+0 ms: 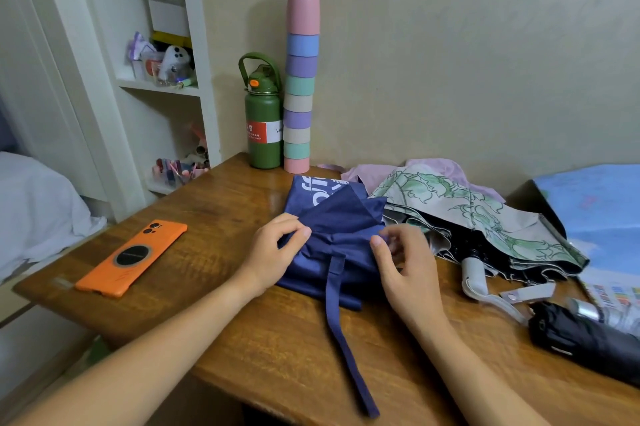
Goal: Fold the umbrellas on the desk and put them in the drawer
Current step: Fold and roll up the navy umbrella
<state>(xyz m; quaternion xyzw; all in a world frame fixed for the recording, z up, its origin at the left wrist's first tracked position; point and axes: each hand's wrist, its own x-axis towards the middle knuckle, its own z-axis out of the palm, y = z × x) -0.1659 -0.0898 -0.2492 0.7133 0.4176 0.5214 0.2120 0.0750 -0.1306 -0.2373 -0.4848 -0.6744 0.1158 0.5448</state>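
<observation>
At frame centre we find the navy blue fabric umbrella flat on the brown wooden desk, left hand and right hand each pinching a canopy pleat, apparently gathering panels before strapping.

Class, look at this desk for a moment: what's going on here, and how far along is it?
A person is folding the navy umbrella on the desk. The left hand pinches a fold of its cloth, and the right hand pinches the cloth on the other side. Its strap trails loose toward the desk's edge. A leaf-print umbrella lies unfolded beside it, and a black umbrella lies at the right. No drawer is in view.
</observation>
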